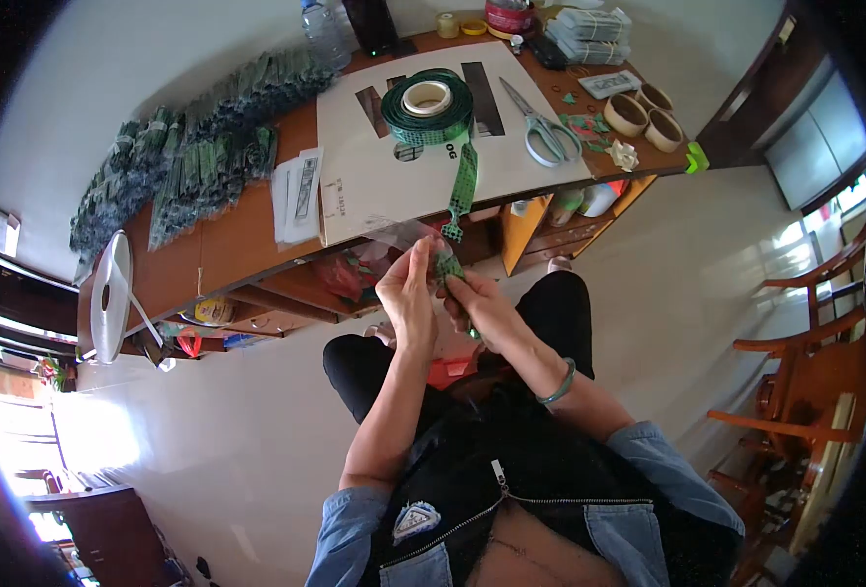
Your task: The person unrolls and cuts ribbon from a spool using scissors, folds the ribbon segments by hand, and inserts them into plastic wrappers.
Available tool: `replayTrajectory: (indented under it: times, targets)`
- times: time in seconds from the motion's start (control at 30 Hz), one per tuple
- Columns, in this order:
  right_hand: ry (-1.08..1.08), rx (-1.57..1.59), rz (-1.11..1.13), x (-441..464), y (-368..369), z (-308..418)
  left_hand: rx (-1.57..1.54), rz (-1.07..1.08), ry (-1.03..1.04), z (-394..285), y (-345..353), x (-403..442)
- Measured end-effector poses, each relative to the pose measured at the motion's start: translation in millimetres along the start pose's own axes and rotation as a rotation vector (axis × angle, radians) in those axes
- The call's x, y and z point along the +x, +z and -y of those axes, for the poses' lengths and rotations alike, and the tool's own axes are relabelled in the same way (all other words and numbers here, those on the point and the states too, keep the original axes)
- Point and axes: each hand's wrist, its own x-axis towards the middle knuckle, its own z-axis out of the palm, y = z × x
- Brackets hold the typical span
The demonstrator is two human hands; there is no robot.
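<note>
Just off the desk's front edge, my two hands meet over my lap. My left hand (409,298) is closed, pinching a clear plastic bag (394,232) whose end sticks out to the left. Between the fingers of my right hand (482,309) is a folded piece of green printed ribbon (445,262), partly at the bag; how far inside cannot be made out. Above them, a green ribbon roll (427,110) lies on a white board, its loose tail (463,186) hanging over the edge. Scissors (542,127) rest open to the right of the roll.
Bundles of green ribbon in clear bags (213,137) line the desk's back left. White packets (298,196) lie beside the white board (355,210). A white tape reel (112,298) stands at the left end. Empty cardboard cores (626,115) and ribbon scraps lie at the right.
</note>
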Motion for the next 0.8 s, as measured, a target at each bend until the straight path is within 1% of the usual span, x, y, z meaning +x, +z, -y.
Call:
replayTrajectory:
  times: [0.13, 0.2, 0.27, 0.37, 0.4, 0.5, 0.53, 0.6, 0.63, 0.7, 0.8]
  targets:
    - [-0.083, -0.115, 0.075, -4.4, 1.8, -0.3, -0.028, 0.043, -0.069, -2.4, -3.0, -4.4]
    - [-0.037, -0.006, 0.057, -2.9, -2.9, 6.0, -0.038, 0.055, -0.088, -3.7, -7.5, -4.4]
    - [-0.012, 0.052, 0.047, -2.8, -4.4, 4.3, 0.052, 0.117, -0.088, -5.0, -12.0, -4.9]
    - [-0.101, -0.258, 0.081, -0.2, -7.1, -2.9, 0.135, 0.193, -0.074, -4.4, -14.3, -4.4]
    - [-0.1, -0.26, 0.082, 0.8, -8.9, -4.2, 0.173, 0.228, -0.059, -3.9, -15.4, -4.2]
    - [-0.22, -0.38, -0.074, 0.5, -9.6, 1.3, 0.255, 0.266, -0.06, -9.8, -19.0, -4.9]
    - [-0.22, -0.38, -0.075, -1.8, -8.4, 3.6, 0.298, 0.275, -0.076, -13.1, -18.9, -5.4]
    - [-0.327, -0.391, -0.066, -8.4, -4.6, 8.3, 0.338, 0.28, -0.093, -13.7, -18.4, -6.2]
    - [-0.38, -0.398, -0.058, -10.0, -3.0, 10.2, 0.335, 0.318, -0.08, -12.9, -17.4, -6.5]
    - [-0.358, -0.383, -0.028, -8.4, -5.2, 12.9, 0.323, 0.387, -0.053, -12.8, -14.7, -7.6]
    - [-0.311, -0.347, 0.027, -9.8, -7.6, 16.5, 0.391, 0.369, -0.052, -19.1, -14.8, -9.8]
